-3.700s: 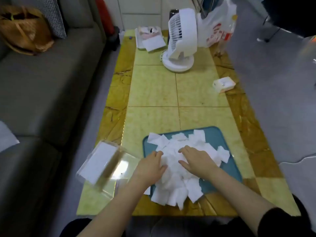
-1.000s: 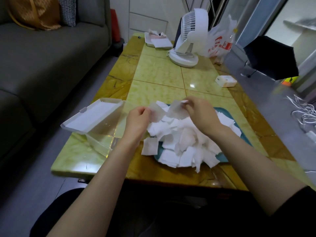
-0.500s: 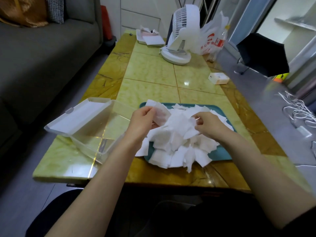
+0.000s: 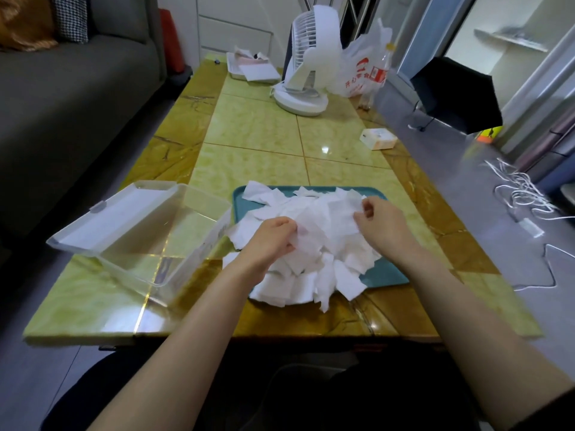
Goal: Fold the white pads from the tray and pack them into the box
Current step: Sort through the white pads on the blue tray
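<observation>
Left hand (image 4: 273, 234) and right hand (image 4: 384, 220) each pinch an edge of one pad (image 4: 326, 217) above the heap of white pads (image 4: 311, 269) on the teal tray (image 4: 390, 276) at the near edge of the table (image 4: 255, 129); folding seems underway, so next its edges must meet before it goes left into the open clear box (image 4: 174, 234)

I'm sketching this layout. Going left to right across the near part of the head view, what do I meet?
Clear box → left hand → right hand → white cables on the floor. Both hands pinch white pads from the pile.
</observation>
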A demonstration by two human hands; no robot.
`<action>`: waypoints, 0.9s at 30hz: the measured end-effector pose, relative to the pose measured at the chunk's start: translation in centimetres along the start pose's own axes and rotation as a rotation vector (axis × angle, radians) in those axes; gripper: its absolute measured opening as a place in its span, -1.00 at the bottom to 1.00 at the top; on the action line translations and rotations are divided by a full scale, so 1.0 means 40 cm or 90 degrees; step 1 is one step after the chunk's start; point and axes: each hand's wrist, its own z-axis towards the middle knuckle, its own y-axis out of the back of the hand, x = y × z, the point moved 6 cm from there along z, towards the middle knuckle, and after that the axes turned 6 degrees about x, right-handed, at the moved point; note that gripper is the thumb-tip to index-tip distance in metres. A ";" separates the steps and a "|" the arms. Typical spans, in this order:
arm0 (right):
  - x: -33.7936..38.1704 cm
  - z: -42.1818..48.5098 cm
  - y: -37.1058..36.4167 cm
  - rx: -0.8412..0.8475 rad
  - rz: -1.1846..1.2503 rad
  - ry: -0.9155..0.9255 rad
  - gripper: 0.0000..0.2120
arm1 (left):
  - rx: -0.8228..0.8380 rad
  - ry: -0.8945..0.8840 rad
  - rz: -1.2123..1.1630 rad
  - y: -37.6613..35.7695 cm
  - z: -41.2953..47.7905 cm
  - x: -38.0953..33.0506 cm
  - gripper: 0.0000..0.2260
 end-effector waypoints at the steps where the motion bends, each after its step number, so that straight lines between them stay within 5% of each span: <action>1: 0.007 -0.003 0.025 -0.040 0.003 0.021 -0.85 | -0.010 -0.009 0.002 0.000 -0.001 -0.003 -0.75; 4: 0.051 -0.025 0.072 -0.083 0.075 0.075 -0.75 | -0.041 -0.046 -0.006 0.007 -0.012 -0.019 -0.76; 8: 0.127 -0.058 0.034 0.104 0.229 0.137 -0.78 | -0.035 -0.070 -0.026 0.011 -0.029 -0.037 -0.76; 11: 0.140 -0.063 -0.009 0.176 0.149 0.157 -0.82 | -0.011 -0.074 -0.052 0.009 -0.043 -0.045 -0.76; 27: 0.140 -0.062 -0.044 0.139 0.176 0.133 -0.85 | 0.054 -0.047 -0.161 0.004 -0.071 -0.056 -0.71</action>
